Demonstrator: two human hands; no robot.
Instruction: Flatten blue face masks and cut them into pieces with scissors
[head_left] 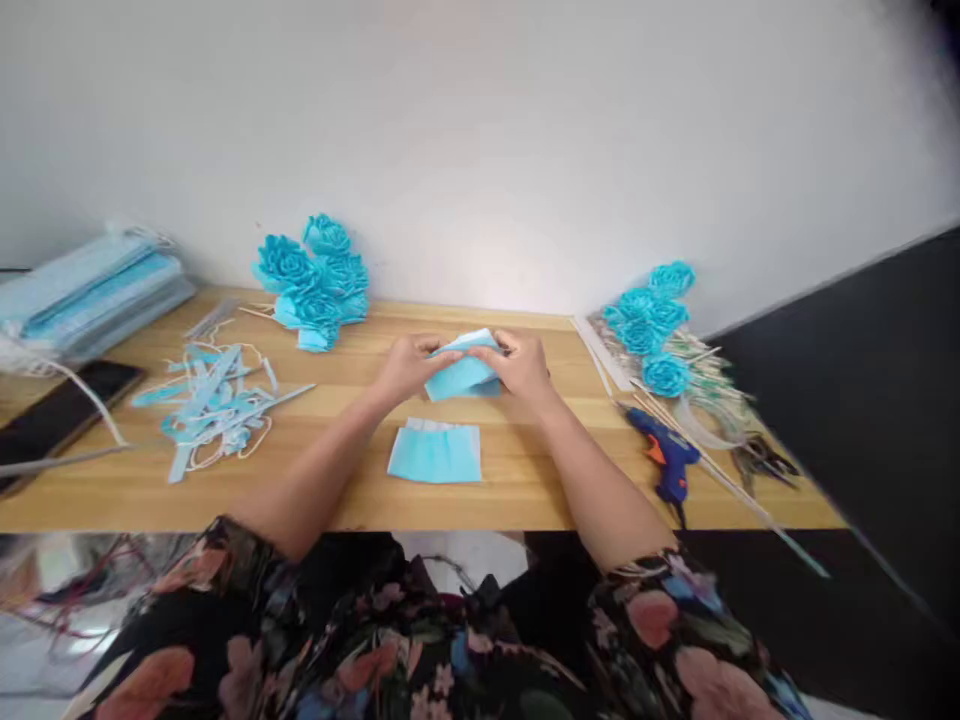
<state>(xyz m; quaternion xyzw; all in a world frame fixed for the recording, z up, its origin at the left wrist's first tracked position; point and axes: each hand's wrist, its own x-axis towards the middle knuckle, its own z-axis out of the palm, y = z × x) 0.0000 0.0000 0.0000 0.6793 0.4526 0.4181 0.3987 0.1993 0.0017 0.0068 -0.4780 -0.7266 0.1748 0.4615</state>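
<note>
Between my two hands is a piece of light blue face mask fabric [461,376], held just above the table. My left hand [411,366] pinches its left side, thumb on top. On the right side, my right hand [523,364] grips the fabric with thumb and fingers, and part of the sheet's edge is hidden behind the fingers. Closer to me, a small stack of cut blue and white mask pieces [435,455] lies flat on the wooden table [510,500].
Blue fabric flowers [319,280] stand at back left, more flowers [646,320] at right. Mask scraps [217,400], a phone [67,410] and packed masks [97,290] lie left. A blue glue gun [666,455], pliers [765,460] and sticks [739,485] lie right. A wall [480,180] rises behind.
</note>
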